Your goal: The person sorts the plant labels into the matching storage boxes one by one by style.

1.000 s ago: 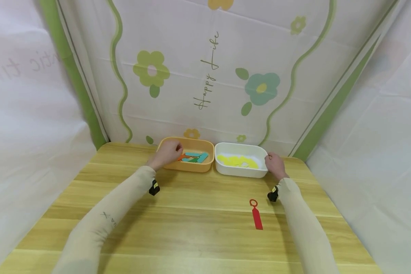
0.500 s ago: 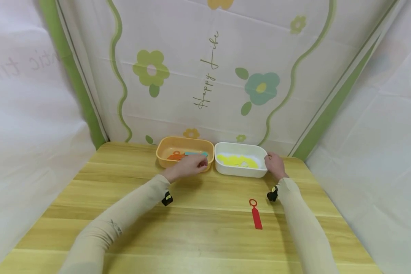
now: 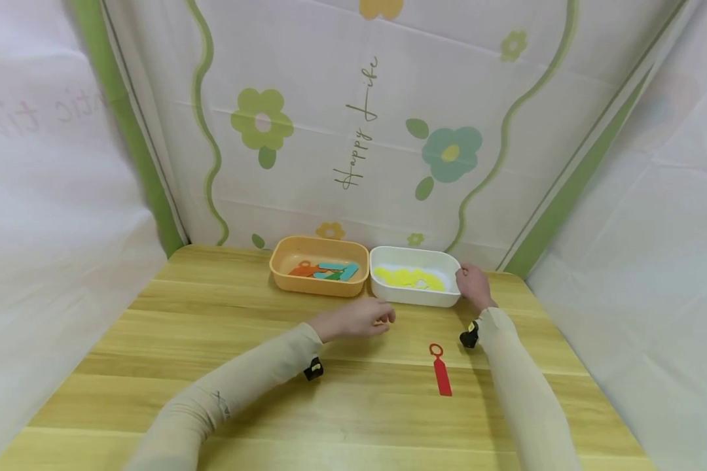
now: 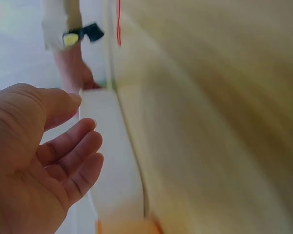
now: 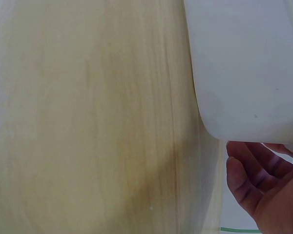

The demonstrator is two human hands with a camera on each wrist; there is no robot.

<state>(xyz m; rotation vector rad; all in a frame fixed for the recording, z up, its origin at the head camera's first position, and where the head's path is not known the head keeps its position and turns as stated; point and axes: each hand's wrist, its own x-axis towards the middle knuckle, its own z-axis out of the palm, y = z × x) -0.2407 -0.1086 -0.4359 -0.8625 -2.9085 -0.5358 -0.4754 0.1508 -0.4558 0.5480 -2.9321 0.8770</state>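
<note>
My left hand [image 3: 359, 317] is above the table in front of the two boxes, with its fingers loosely bent; the left wrist view shows nothing between the thumb and fingers. My right hand [image 3: 473, 284] grips the right end of a white plastic box [image 3: 415, 297] by its rim; in the right wrist view some fingers [image 5: 256, 168] curl beneath the box's end. Flat yellow pieces [image 3: 406, 277] lie inside the white box. Closer to me on the table is a flat red tag [image 3: 442, 378] with a ring at one end.
An orange box [image 3: 294, 283] stands left of the white one, side by side with it. Inside are flat orange pieces [image 3: 304, 269], blue pieces [image 3: 349, 271] and a green piece [image 3: 333, 276]. A printed curtain [image 3: 342, 98] hangs behind the wooden table [image 3: 259, 418].
My left hand has moved right and toward me, from over the orange box to in front of the boxes. My right hand keeps its place at the white box, and the red tag has not moved.
</note>
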